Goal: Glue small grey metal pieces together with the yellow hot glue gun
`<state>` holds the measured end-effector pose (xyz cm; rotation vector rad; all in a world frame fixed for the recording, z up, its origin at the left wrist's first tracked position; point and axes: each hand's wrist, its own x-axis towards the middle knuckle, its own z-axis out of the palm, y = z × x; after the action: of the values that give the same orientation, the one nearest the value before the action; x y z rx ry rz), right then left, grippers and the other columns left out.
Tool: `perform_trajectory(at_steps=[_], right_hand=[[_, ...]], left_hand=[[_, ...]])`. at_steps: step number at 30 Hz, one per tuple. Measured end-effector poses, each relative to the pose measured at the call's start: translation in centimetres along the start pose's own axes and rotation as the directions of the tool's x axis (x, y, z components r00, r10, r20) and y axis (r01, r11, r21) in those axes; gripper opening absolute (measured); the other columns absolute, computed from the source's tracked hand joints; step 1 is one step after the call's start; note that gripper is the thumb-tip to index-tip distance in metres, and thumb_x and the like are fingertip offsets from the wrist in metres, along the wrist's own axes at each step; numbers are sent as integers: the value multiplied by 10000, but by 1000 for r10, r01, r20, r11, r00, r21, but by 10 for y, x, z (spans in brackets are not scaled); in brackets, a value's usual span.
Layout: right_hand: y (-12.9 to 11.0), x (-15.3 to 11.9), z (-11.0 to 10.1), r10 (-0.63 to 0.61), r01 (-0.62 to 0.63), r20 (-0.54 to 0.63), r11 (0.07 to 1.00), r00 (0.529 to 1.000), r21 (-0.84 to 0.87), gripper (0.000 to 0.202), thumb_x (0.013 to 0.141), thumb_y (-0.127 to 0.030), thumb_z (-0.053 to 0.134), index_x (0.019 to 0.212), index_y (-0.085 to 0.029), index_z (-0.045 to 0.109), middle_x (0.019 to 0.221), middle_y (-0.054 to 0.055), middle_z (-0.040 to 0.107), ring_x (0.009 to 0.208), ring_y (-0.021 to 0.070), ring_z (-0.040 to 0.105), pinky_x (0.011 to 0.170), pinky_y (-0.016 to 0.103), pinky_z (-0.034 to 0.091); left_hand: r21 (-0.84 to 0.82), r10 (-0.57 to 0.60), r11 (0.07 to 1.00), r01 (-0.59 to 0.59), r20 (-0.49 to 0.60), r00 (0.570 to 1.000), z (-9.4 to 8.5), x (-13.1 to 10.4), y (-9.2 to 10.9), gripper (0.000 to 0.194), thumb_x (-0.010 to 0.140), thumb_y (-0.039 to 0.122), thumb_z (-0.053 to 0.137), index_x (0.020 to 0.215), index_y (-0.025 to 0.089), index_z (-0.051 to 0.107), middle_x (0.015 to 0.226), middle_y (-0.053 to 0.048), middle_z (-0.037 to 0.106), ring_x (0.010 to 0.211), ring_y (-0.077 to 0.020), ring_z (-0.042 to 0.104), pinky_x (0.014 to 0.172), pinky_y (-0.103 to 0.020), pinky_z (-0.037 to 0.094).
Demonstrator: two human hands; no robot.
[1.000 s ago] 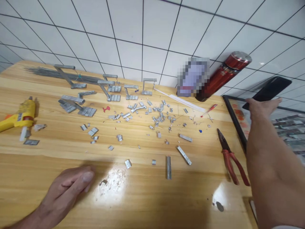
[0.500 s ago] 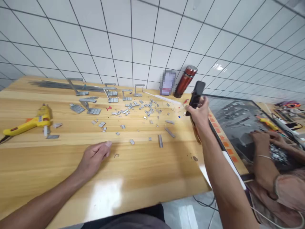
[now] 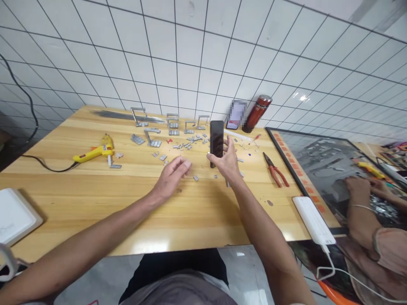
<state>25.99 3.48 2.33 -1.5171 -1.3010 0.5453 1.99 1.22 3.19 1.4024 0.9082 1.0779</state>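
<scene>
My right hand (image 3: 226, 160) grips a black smartphone (image 3: 216, 142), held upright over the middle of the table, thumb on its near side and fingers round the right edge. Left of it, my left hand (image 3: 173, 176) is low over the wood, its fingers curled and closed together; whatever may be inside is hidden. Behind both hands lie scattered small grey metal pieces (image 3: 187, 145). Several small grey frames with flat bases, such as one frame (image 3: 152, 137), stand towards the wall. Part of the scatter is hidden behind the phone and my right hand.
At left lie a yellow glue gun (image 3: 95, 153) and a white box (image 3: 17, 214). Red-handled pliers (image 3: 275, 170), a white power bank (image 3: 314, 220) and a dark-framed glass panel (image 3: 321, 165) are at right. A red flask (image 3: 257, 113) and another phone (image 3: 235, 114) stand by the wall. A co-worker's arms (image 3: 362, 207) are at far right.
My right hand has brought the smartphone leftward from the right side to the middle. My left hand has moved closer to it. The view has shifted, uncovering the pliers and white box.
</scene>
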Motion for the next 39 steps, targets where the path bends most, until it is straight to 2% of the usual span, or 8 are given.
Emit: perform_trajectory(at_steps=[4,9,12,19,24,27,35,39], right_hand=[[-18,-11,22,-67,72,48,990,997,-124,1179,764,-455,877,1774,-238,308,1684,218,584,1532,422,590,1288,659,491],[-23,-28,49,-68,83,94,981,993,-176,1221,778,-455,880,1792,-196,250,1722,258,528,1613,474,511,1329,723,428],[-14,-37,63,-93,104,70,979,993,-174,1239,787,-465,894,1798,-187,235,1794,269,435,1694,484,394,1384,748,339],[-3,-56,64,-182,188,68,977,981,-104,1241,840,-684,875,1813,-253,235,1807,246,414,1710,497,355,1371,786,336],[-2,-53,43,-131,113,105,980,986,165,974,982,-685,736,1791,-302,352,1707,195,580,1542,398,606,1273,661,519],[-2,-48,36,-106,58,141,950,984,307,835,1025,-709,670,1724,-290,486,1677,166,636,1523,360,642,1271,597,540],[-7,-42,34,-42,-64,225,894,973,443,493,1005,-559,726,1426,-301,724,1457,73,816,1437,346,724,1291,581,536],[-4,-39,34,-39,-84,263,895,964,438,525,928,-481,782,1419,-308,715,1444,58,822,1405,344,744,1244,567,586]], left_hand=[[-304,-85,950,67,-48,995,16,21,-14,612,964,676,789,1356,207,762,1284,-103,782,1057,-220,732,868,-314,568],[-597,-77,793,122,102,992,31,27,-15,562,1129,612,621,1475,190,757,1493,-138,783,1385,-290,721,1168,-402,575],[-698,-184,682,218,125,975,30,25,-16,484,1202,481,504,1510,200,748,1484,-120,805,1450,-275,715,1260,-417,545],[-678,-346,585,445,288,893,9,20,-21,468,1225,404,449,1525,177,726,1421,-158,833,1045,-250,865,983,-399,696],[-690,-279,535,487,401,873,-1,24,-22,571,1233,484,373,1625,174,648,1441,-196,816,1177,-317,853,1054,-512,689],[-668,-285,533,519,435,854,-3,25,-25,601,1233,495,346,1664,169,610,1393,-207,833,1122,-330,869,1036,-534,695],[-609,-343,585,536,413,843,-2,25,-23,621,1240,464,283,1612,118,640,1360,-216,842,1047,-332,880,862,-474,734],[-636,-330,549,543,432,839,-4,26,-30,601,1234,460,329,1637,128,628,1355,-213,845,1066,-342,880,975,-547,723]])
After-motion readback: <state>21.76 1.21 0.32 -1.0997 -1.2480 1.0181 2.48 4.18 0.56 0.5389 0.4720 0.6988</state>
